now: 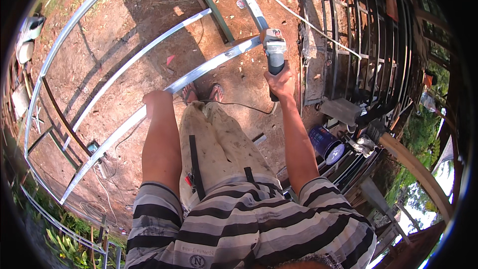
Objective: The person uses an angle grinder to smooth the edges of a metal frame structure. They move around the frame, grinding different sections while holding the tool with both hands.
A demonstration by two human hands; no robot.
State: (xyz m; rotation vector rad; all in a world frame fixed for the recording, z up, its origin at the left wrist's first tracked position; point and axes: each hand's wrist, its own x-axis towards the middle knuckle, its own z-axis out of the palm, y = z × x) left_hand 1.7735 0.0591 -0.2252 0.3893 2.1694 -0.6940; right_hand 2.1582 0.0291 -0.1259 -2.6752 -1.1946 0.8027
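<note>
My right hand is closed round the dark body of an angle grinder. The grinder's grey head lies at the corner where the near silver metal tube meets another tube running away from me. Its disc is hard to make out. My left hand grips the near tube farther left; its fingers are mostly hidden. Both tubes belong to a large metal frame, with an inner bar and a long outer rail beyond. A dark cable runs behind the grinder, past my legs.
A green-grey bar props the frame's far side. My sandalled feet stand on bare dirt close to the near tube. At right are a rack of dark metal bars and a blue paint can. Cables lie at lower left.
</note>
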